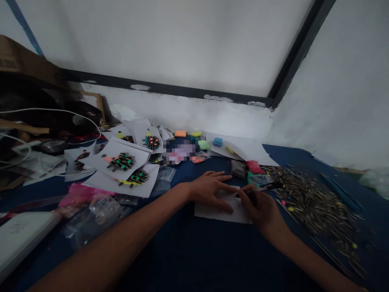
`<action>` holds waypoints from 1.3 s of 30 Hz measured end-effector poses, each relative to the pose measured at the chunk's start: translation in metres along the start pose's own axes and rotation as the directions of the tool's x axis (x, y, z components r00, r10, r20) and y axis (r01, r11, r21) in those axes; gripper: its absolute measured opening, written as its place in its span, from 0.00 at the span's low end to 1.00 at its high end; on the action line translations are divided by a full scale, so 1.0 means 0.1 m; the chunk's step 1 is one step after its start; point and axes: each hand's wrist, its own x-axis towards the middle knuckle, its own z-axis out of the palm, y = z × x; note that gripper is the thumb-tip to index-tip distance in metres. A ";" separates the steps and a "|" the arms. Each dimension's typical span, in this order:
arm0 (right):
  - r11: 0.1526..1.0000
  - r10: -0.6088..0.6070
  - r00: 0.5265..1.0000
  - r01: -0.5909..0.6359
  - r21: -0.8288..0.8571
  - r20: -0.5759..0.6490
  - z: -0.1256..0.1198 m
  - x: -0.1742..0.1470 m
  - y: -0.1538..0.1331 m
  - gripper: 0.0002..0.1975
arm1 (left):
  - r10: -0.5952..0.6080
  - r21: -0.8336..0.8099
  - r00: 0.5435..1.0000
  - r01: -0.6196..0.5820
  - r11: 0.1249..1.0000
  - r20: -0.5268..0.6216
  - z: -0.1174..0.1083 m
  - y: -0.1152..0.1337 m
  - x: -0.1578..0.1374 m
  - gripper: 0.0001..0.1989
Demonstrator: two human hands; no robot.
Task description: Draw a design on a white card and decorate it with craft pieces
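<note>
**Handwork at a dark-blue tabletop [176, 251]**

Far left, a brown cardboard box [28, 61] stands behind a white box-like object [27, 239]; neither shows its contents. Next, a crumpled pink plastic bag [80, 196] lies beside white paper sheets [152, 176] bearing spiky figures [121, 162] dotted green and pink. The left hand [211, 190], fingers spread wide, rests on a small white paper [208, 211] with faint marks. The right hand [258, 209] grips a slim black pen [269, 186] over it. Just beyond, a small clear bag [238, 169] holds dark-brown material, near loose striped seeds [319, 207].
</note>
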 end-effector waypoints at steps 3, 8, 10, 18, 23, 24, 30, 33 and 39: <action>1.000 -0.001 1.000 0.001 -0.004 -0.005 -0.02 0.00 -0.02 0.17 | -0.011 0.006 1.000 0.011 1.000 -0.004 0.00 0.01 0.00 0.35; 1.000 -0.002 1.000 0.002 -0.027 -0.018 -0.03 0.00 -0.05 0.16 | -0.013 0.001 1.000 0.013 1.000 -0.020 0.00 0.02 0.00 0.35; 1.000 -0.004 1.000 0.004 -0.008 -0.003 -0.03 0.00 -0.06 0.16 | -0.013 -0.004 1.000 0.012 1.000 -0.020 0.00 0.02 0.00 0.35; 1.000 -0.011 1.000 0.011 -0.023 0.000 -0.02 0.01 -0.04 0.16 | -0.006 0.002 1.000 0.006 1.000 -0.014 0.00 0.01 0.00 0.35; 0.999 -0.019 1.000 0.019 -0.038 -0.011 -0.02 0.00 -0.04 0.17 | -0.009 0.002 1.000 0.009 1.000 -0.017 0.01 0.01 0.00 0.35; 0.999 -0.022 1.000 0.022 -0.040 -0.012 -0.02 0.00 -0.04 0.17 | -0.010 0.000 1.000 0.010 1.000 -0.016 0.01 0.01 0.01 0.35; 0.999 -0.016 1.000 0.016 -0.036 -0.018 -0.02 -0.01 -0.03 0.16 | -0.006 -0.007 1.000 0.006 1.000 -0.020 0.01 0.00 0.00 0.35; 0.999 -0.011 1.000 0.010 -0.050 -0.015 -0.02 -0.01 -0.03 0.17 | -0.005 -0.002 1.000 0.005 1.000 -0.020 0.01 0.00 0.00 0.36; 0.999 -0.006 1.000 0.006 -0.033 -0.005 -0.02 -0.01 -0.03 0.18 | -0.008 0.001 1.000 0.008 1.000 -0.018 0.01 0.00 0.00 0.36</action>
